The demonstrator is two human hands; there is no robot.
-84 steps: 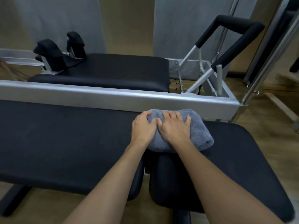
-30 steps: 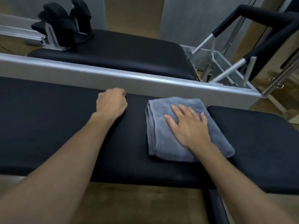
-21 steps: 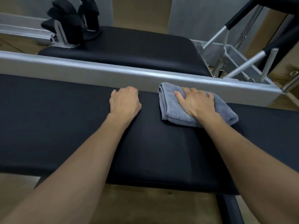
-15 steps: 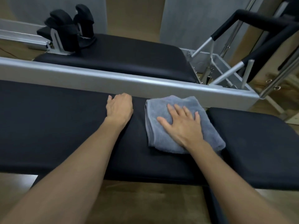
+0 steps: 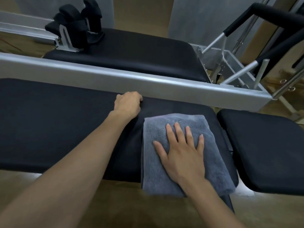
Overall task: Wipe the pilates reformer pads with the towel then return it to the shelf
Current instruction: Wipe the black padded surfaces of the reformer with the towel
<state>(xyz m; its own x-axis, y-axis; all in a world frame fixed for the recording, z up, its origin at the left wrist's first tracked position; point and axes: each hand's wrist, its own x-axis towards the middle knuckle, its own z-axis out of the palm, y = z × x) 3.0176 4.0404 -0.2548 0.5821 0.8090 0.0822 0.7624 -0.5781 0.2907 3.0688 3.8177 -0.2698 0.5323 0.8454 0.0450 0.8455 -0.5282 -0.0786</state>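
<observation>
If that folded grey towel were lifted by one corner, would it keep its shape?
Probably not. The folded grey terry towel looks soft, and its near edge already droops over the long black pad, so it would likely unfold and hang limp. It seems light; the flat right hand alone manages it.

One head view — looking steeply down, close over the black pad; no second view.

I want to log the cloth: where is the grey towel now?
In the head view, the folded grey terry towel lies right of centre on the long black pad, under the flat right hand.
</observation>
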